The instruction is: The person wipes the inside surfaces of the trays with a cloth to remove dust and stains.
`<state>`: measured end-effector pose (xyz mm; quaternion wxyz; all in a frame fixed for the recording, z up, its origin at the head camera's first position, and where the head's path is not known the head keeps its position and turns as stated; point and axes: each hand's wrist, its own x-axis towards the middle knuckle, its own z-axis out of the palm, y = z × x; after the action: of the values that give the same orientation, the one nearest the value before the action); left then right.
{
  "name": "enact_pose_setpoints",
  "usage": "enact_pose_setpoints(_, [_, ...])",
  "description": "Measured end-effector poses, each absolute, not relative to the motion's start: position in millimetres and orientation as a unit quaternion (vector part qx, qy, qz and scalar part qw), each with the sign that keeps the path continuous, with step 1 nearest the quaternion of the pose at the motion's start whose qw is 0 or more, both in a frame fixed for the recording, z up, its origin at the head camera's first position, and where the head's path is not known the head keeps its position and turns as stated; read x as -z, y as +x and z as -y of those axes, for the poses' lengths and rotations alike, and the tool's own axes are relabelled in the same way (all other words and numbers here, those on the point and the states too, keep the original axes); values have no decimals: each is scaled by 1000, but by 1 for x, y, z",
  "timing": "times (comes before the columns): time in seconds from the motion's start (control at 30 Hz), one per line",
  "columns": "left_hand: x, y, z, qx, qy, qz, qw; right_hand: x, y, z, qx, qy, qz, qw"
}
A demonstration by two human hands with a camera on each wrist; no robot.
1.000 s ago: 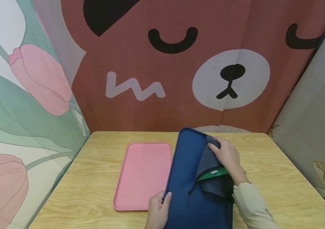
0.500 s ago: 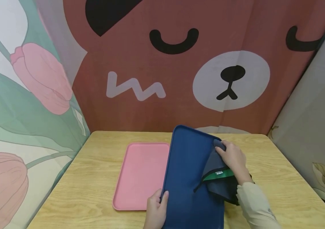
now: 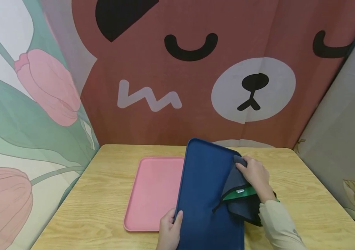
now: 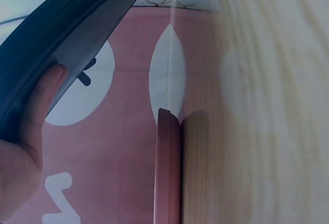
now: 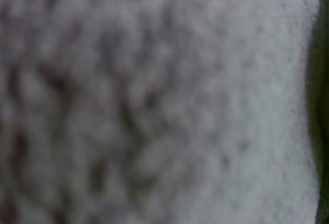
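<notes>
The blue tray (image 3: 202,194) stands tilted above the counter (image 3: 96,198), and its steadiness seems to depend mostly on the left hand (image 3: 168,231), whose grip is closed on the near part of its left edge, thumb over the face. With so one-sided a hold, a hard push from the right could twist the tray or drop its left edge onto the pink tray (image 3: 155,194), lying flat just to the left. The right hand (image 3: 257,177) has its grip pinched on a dark cloth (image 3: 232,180) at the blue tray's far right; whether its fingers also catch the rim is hidden. The cloth hangs loosely folded, so its dangling black cord (image 3: 218,207) could snag and jerk the tray.
</notes>
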<state>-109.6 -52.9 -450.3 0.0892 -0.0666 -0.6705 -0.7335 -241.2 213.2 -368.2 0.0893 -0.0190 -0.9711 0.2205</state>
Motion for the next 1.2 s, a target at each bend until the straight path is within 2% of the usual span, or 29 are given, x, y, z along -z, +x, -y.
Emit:
enact_pose_setpoints(0.5, [447,-109,51,732,-48,674,89,366,-241,-198,-241,-13,965,107])
enact_pose_setpoints(0.77, [450,-109,45,715,-75,683,127,361,-239,-185,-252,-5,961,115])
enact_pose_setpoints(1.2, [454,-108,39,718,-90,677,132,350,-234,-162,-279,32,950,139])
